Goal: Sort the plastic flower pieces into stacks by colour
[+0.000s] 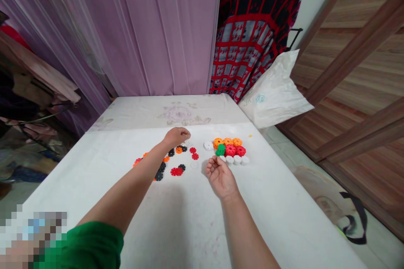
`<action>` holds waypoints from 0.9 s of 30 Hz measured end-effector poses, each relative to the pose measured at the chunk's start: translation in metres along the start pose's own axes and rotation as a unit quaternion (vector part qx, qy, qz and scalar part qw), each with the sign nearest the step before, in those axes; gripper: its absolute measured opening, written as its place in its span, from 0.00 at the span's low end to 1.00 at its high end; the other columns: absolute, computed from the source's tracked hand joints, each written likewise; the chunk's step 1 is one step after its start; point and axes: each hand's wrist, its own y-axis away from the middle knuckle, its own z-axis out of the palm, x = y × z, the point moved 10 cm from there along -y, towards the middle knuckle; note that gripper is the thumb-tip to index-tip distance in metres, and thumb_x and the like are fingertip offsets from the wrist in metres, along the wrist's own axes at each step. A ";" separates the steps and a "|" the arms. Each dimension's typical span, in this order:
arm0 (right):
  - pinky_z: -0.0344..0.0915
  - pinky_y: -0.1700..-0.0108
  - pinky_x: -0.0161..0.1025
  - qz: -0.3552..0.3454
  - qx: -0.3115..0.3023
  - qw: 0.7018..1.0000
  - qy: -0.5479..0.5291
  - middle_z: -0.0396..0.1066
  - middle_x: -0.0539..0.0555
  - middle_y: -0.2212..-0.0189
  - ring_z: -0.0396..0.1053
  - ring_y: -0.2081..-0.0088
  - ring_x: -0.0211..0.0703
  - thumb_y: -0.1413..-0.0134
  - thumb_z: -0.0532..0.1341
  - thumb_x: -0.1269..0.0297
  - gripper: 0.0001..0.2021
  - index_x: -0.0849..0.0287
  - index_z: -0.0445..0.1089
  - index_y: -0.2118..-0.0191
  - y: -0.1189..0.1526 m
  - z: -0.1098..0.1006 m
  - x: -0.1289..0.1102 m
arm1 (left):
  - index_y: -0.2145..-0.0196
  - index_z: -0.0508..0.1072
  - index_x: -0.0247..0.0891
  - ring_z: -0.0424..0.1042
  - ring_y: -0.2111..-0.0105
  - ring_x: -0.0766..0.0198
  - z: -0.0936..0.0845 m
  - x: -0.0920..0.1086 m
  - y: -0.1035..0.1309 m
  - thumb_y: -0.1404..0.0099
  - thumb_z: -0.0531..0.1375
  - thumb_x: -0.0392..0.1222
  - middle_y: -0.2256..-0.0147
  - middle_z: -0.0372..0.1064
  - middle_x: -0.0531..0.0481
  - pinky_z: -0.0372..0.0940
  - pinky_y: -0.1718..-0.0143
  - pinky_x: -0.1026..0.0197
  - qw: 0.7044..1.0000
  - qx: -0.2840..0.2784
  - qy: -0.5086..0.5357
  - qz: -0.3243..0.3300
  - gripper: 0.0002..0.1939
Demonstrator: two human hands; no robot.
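My left hand is over the loose discs, its fingers bent together around something too small to make out beside a white disc. Palm up, my right hand rests near the white stacks, its fingers loosely curled apart with nothing visible in them. Behind it are a green stack, red stacks and orange stacks. A white disc lies left of these. Red discs and black discs are scattered near my left forearm, which hides some pieces.
The discs lie on a white-covered table. Beyond its right edge stands a white bag, near wooden doors. A purple curtain hangs behind the table, and clothes hang at the left.
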 end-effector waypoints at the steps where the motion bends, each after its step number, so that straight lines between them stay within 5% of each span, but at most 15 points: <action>1: 0.70 0.71 0.31 0.001 -0.004 1.000 -0.001 0.74 0.48 0.75 0.70 0.73 0.33 0.52 0.70 0.65 0.06 0.59 0.72 0.70 0.000 0.000 0.000 | 0.64 0.78 0.38 0.72 0.71 0.66 0.006 0.002 -0.014 0.41 0.60 0.42 0.71 0.75 0.52 0.64 0.70 0.66 1.000 -0.011 0.009 -0.004 0.10; 5: 0.70 0.70 0.31 0.002 -0.008 1.000 0.004 0.74 0.48 0.74 0.70 0.73 0.33 0.54 0.71 0.63 0.09 0.59 0.72 0.69 -0.001 -0.001 0.002 | 0.65 0.78 0.37 0.69 0.77 0.70 0.033 0.004 -0.054 0.43 0.62 0.41 0.74 0.74 0.52 0.62 0.76 0.69 0.997 -0.055 0.042 -0.026 0.09; 9: 0.70 0.71 0.31 0.001 0.000 1.000 0.004 0.74 0.48 0.75 0.70 0.74 0.33 0.55 0.72 0.62 0.10 0.59 0.72 0.69 -0.002 -0.002 0.003 | 0.66 0.78 0.36 0.65 0.80 0.71 0.047 -0.001 -0.070 0.44 0.64 0.40 0.79 0.70 0.54 0.59 0.79 0.70 0.994 -0.080 0.060 -0.034 0.08; 27: 0.69 0.72 0.31 -0.001 0.020 1.000 -0.007 0.73 0.49 0.76 0.69 0.75 0.34 0.57 0.72 0.64 0.11 0.60 0.72 0.70 -0.001 -0.002 0.004 | 0.70 0.78 0.36 0.60 0.83 0.72 0.059 0.008 -0.070 0.46 0.64 0.41 0.85 0.64 0.57 0.56 0.80 0.70 0.994 -0.099 0.039 0.011 0.07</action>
